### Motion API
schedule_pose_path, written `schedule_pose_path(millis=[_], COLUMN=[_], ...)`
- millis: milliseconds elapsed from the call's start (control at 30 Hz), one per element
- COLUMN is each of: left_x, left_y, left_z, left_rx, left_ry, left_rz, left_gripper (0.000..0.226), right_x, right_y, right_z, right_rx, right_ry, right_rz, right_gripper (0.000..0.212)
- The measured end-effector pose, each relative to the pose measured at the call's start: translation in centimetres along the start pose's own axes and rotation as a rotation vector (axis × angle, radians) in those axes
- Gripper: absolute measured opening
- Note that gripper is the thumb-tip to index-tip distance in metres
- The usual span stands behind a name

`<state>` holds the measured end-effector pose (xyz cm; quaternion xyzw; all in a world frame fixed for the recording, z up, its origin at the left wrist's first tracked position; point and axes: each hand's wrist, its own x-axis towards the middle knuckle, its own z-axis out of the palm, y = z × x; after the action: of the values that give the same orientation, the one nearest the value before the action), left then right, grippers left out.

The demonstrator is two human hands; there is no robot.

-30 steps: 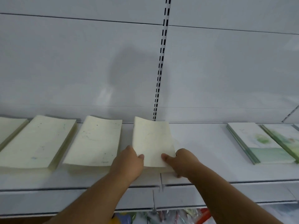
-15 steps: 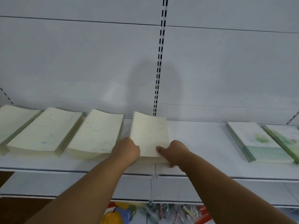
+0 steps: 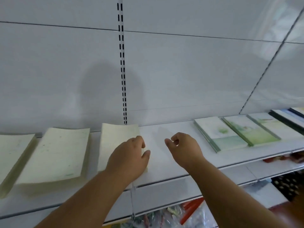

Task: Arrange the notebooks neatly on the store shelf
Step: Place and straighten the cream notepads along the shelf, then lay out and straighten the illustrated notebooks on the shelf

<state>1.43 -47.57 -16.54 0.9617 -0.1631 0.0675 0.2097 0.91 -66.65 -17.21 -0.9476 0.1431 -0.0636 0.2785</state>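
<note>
Three cream notebook stacks lie side by side on the white shelf (image 3: 164,168). My left hand (image 3: 130,157) rests on the right edge of the rightmost cream stack (image 3: 115,142), fingers curled over that edge. My right hand (image 3: 184,147) hovers over bare shelf to the right of it, fingers loosely curled, holding nothing. The middle cream stack (image 3: 56,153) and the left cream stack (image 3: 11,152) lie untouched. Further right are green-and-white notebooks (image 3: 218,134), (image 3: 246,130) in a row.
A slotted upright (image 3: 122,71) runs down the white back panel behind the rightmost cream stack. More notebooks (image 3: 286,119) continue at the far right. Packaged colourful goods (image 3: 181,213) fill the shelf below.
My right hand has let go of the rightmost cream stack and moved right, off it. My left hand stays on the stack. The view has swung to the right.
</note>
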Motion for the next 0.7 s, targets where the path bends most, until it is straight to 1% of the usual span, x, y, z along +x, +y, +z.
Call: schedule_pose_path(millis=[200,333,400,500,533,567,600,633,667,700], left_x=[3.7,6.9,8.1,10.5,11.4,12.5,13.6,14.5,15.6,16.5], left_y=[7.1,12.2,14.7,18.0,19.0,20.0,20.7,21.4,21.8,22.2], left_z=[5.1,9.2,11.4,15.1,16.2,17.4,18.5,19.3,20.1,20.4], left_rx=[-0.108,-0.124,-0.155,-0.294,-0.389,-0.528,-0.686,-0.826,-0.931,-1.038], left_ry=[-0.089,-0.102,-0.144,-0.253,-0.307,-0.360,-0.386,-0.357,-0.296,-0.231], left_rz=[0.103,0.069,-0.002,-0.115,-0.182,-0.268,-0.369,-0.474,-0.583,-0.680], left_gripper=[0.016,0.018,0.023,0.044,0.050,0.050,0.043,0.034,0.032,0.038], right_x=[2.6,6.1,8.3,11.7,12.8,13.6,14.1,14.5,14.7,14.9], right_y=[8.8,14.2,16.7,20.3,21.5,22.5,23.3,23.9,24.4,24.8], right_z=[-5.2,-8.5,-10.0,-11.8,-12.0,-12.1,-12.1,-11.9,-11.7,-11.5], right_rx=[-0.020,-0.046,-0.049,-0.127,-0.204,-0.282,-0.322,-0.322,-0.305,-0.291], right_ry=[0.103,0.108,0.089,0.015,-0.042,-0.105,-0.167,-0.216,-0.244,-0.253], right_rz=[0.100,0.079,0.053,0.051,0.070,0.091,0.113,0.134,0.150,0.152], right_gripper=[0.039,0.038,0.039,0.048,0.053,0.058,0.061,0.062,0.061,0.061])
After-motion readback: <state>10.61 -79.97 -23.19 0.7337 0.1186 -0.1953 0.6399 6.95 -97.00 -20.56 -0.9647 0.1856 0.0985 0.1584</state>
